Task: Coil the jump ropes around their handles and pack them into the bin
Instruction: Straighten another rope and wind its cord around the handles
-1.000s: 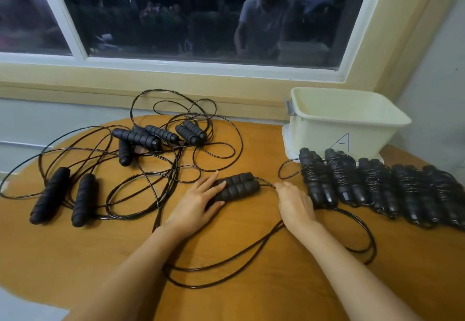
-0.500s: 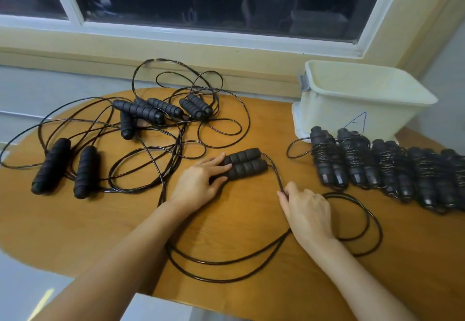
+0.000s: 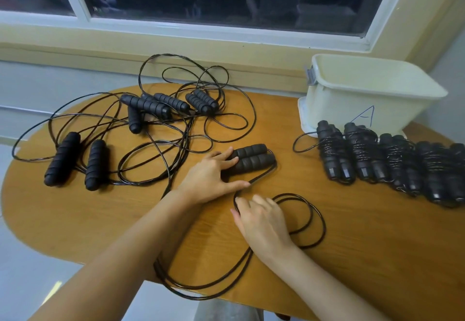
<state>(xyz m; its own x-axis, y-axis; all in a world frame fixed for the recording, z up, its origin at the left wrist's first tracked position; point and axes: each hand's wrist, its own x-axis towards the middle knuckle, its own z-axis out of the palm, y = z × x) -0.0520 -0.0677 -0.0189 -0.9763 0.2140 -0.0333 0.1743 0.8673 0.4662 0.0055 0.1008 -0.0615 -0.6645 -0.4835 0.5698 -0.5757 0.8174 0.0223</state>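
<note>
**Q:** Where does the rope being worked on lie?

**A:** At mid-table. I read its paired handles (image 3: 251,158) as lying side by side on the table (image 3: 352,265). The left hand (image 3: 208,177) rests flat on their near ends, fingers straight and thumb spread. Its cord (image 3: 305,220) leaves the handles' far ends, passes under the right hand (image 3: 261,222) and loops over the near table edge.

**Q:** And the right hand's hold?

**A:** It is palm down on the cord with fingers bent, but I cannot tell whether they pinch it, since the contact is hidden beneath the hand.

**Q:** The remaining items?

**A:** The cream bin (image 3: 364,99), marked "A", stands at the far right. A row of coiled ropes (image 3: 392,162) lies on the table just in front of it, outside the bin. The uncoiled ropes (image 3: 151,119) lie tangled at far left.
</note>
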